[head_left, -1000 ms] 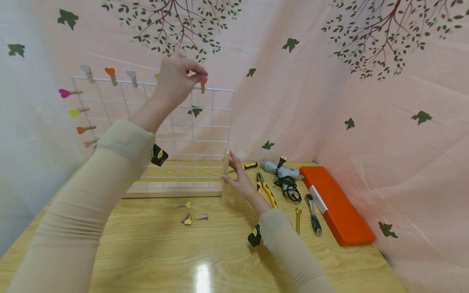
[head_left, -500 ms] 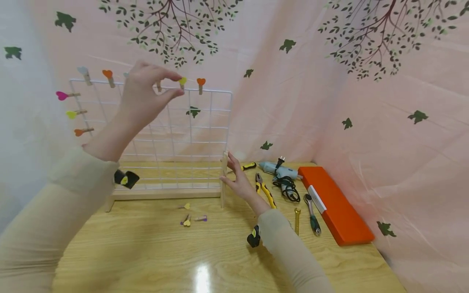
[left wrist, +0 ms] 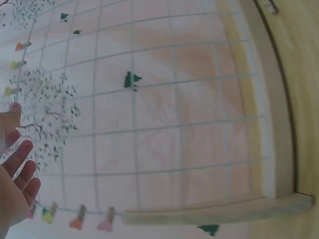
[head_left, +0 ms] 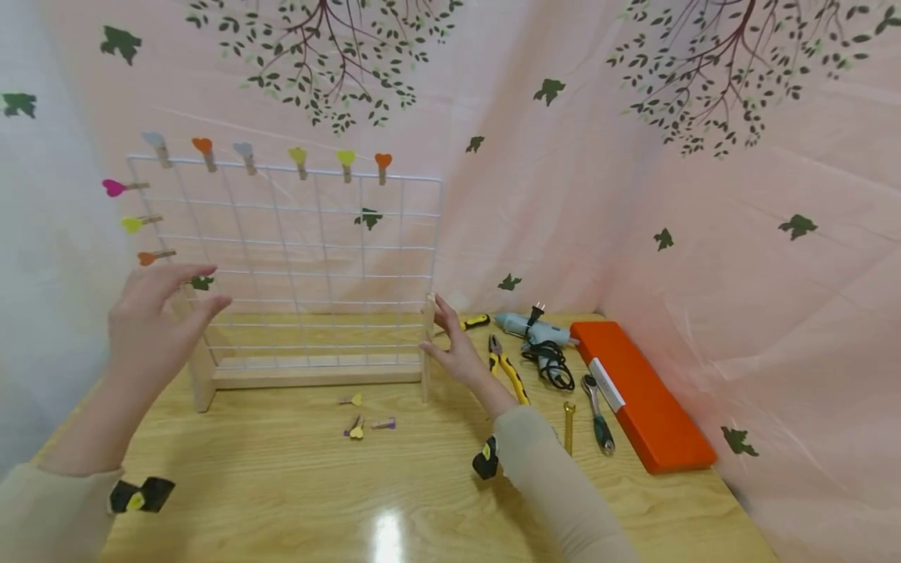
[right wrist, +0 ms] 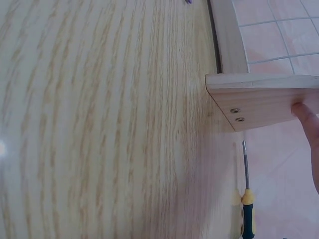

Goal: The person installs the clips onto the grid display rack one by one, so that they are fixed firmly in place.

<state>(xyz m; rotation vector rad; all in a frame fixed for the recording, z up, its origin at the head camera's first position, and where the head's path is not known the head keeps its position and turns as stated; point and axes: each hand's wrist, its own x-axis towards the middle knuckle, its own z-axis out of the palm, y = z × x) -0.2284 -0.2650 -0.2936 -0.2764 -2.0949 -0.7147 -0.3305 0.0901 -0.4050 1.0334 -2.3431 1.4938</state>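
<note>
A white wire grid panel (head_left: 296,234) stands upright in a wooden stand (head_left: 317,375). Small clothespins with heart tops are clipped along its upper wire, among them an orange heart clothespin (head_left: 383,164) and a yellow heart clothespin (head_left: 346,163). Others line its left side, such as a pink heart clothespin (left wrist: 106,219). My left hand (head_left: 158,324) is held before the panel's lower left side, thumb and finger spread apart, nothing between them. At the right end post, my right hand (head_left: 461,348) grips the wood, its finger (right wrist: 307,119) against the outer face.
Several loose heart clothespins (head_left: 357,428) lie on the wooden table (head_left: 281,485) before the stand. To the right are pliers (head_left: 508,371), a glue gun (head_left: 538,332), a wrench (head_left: 569,426), a ratchet (head_left: 598,414), a screwdriver (right wrist: 247,204) and an orange case (head_left: 644,399).
My left hand has let go of the top edge and come down to the left, uncovering the clothespins along the upper wire. My right hand stays at the right post.
</note>
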